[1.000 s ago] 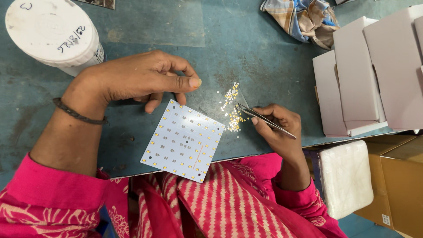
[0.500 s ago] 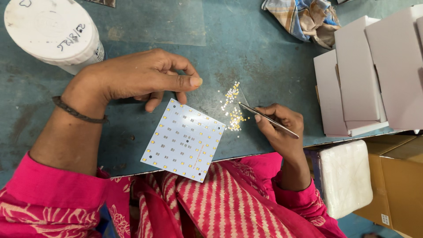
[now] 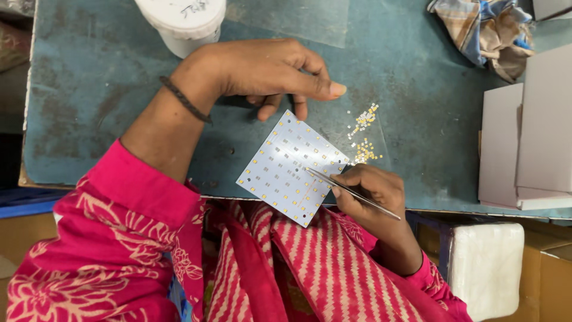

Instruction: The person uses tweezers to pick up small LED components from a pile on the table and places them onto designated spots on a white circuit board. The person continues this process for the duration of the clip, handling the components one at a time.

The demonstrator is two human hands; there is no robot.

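Left hand: I see my left hand point(image 3: 271, 71) arched over the far corner of the white square board point(image 3: 292, 167), fingers curled loosely with the fingertips resting at the board's top corner; it clasps nothing.
Right hand: my right hand point(image 3: 366, 194) sits just beside the board's near-right edge, fingers pinched tight around a pair of thin metal tweezers point(image 3: 351, 192).
Tweezers: they slant from the hand towards the board, tips over its right part; whether the tips hold a part I cannot tell.
Board: it lies tilted like a diamond at the near edge of the blue table point(image 3: 107, 89), its lower corner overhanging the edge.
Loose parts: a scatter of tiny yellow and white chips point(image 3: 362, 136) lies just right of the board.
Around: a white tub point(image 3: 182, 24) well beyond the board; grey boxes point(image 3: 527, 137) and a crumpled cloth point(image 3: 482, 33) far right of it.
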